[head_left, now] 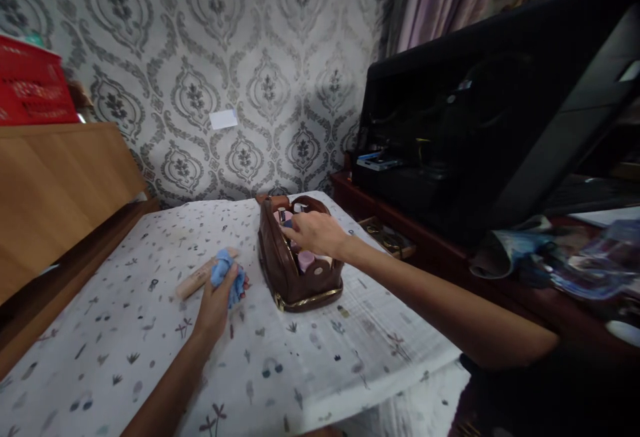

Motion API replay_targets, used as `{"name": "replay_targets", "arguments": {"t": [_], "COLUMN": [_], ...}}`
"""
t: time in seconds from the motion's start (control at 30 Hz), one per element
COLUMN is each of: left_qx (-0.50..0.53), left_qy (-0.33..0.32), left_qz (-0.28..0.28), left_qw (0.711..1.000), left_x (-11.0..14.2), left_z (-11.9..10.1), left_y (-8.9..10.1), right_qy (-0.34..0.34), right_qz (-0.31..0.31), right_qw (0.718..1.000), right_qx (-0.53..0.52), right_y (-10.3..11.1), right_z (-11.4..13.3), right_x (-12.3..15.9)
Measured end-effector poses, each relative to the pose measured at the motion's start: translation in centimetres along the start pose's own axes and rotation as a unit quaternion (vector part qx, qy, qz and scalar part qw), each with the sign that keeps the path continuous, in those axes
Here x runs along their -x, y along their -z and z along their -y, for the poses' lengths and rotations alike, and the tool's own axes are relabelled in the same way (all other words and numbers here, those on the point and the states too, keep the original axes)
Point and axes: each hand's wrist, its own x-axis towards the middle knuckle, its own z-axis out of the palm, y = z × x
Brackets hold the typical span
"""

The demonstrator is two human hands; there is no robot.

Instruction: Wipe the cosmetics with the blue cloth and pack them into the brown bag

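Observation:
My left hand (223,290) is closed around a crumpled blue cloth (221,267), low over the patterned white sheet (165,357). Just behind that hand lies a long beige tube-like item (193,283). A brown toiletry bag (280,257) with a gold zip stands open in the middle, filled with small bottles and jars. My right hand (317,231) reaches over its opening, fingers drawn together at something small and dark among the contents. What the fingertips grip is mostly hidden. A pink-lidded jar (306,260) shows below the right wrist.
At the right, a large black television (475,103) stands on a dark red cabinet, with a small open box (387,237) beside the sheet. A wooden panel (65,190) borders the left side, carrying a red box (35,83). The patterned wall closes off the back.

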Motion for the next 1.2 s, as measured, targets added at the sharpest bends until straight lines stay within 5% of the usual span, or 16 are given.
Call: {"name": "replay_targets", "arguments": {"t": [0.53,0.9,1.2], "left_qx": [0.009,-0.004,-0.001], "left_qy": [0.059,0.066,0.065], "left_qz": [-0.035,-0.005,-0.002], "left_qw": [0.998,0.998,0.998], "left_x": [-0.5,-0.3,-0.3], "left_z": [1.4,1.6,2.3], "left_y": [1.4,1.3,1.5], "right_qy": [-0.003,-0.035,-0.042], "right_qz": [0.097,-0.012,0.048], "right_qw": [0.988,0.999,0.997], "right_qx": [-0.119,-0.036,-0.031], "right_y": [-1.3,-0.6,-1.3], "right_z": [-0.6,-0.3,0.3], "right_x": [-4.2,-2.0,-1.8]}}
